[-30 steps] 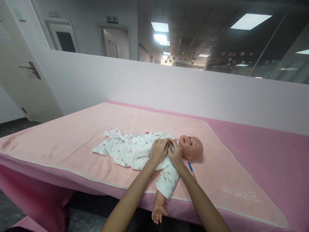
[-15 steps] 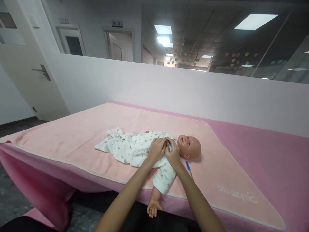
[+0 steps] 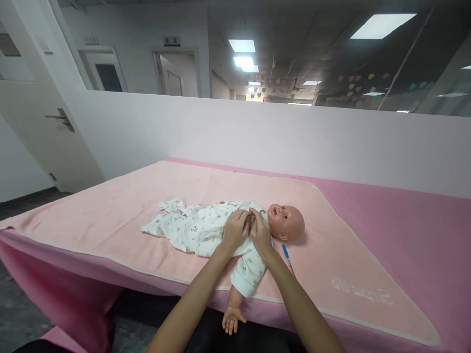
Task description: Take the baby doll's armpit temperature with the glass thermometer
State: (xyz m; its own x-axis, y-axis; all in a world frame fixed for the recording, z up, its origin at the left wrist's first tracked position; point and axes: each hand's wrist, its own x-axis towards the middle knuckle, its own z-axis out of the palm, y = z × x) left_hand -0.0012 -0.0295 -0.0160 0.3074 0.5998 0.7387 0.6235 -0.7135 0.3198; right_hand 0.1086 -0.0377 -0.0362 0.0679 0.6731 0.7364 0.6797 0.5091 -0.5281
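Observation:
A baby doll [image 3: 289,223] lies on its back, head to the right, wearing a white printed baby outfit [image 3: 200,225]. My left hand [image 3: 236,228] and my right hand [image 3: 260,231] meet over the doll's upper chest. Both have their fingers curled and pinching at the outfit's front near the neck; the exact bit of cloth between the fingertips is hidden. One doll arm [image 3: 233,309] reaches toward me, its hand hanging past the table edge. The outfit's legs lie flat and loose on the left.
Under the doll is a peach mat [image 3: 121,196] on a table covered in pink cloth [image 3: 415,215]. A thin stick with a blue end [image 3: 286,252] lies by my right forearm. Behind stands a white wall [image 3: 221,132] with glass above. A door [image 3: 47,127] is at left.
The view has shifted slightly. My hands stay at the doll's chest, with the fingers moved a little closer together. The doll lies as before.

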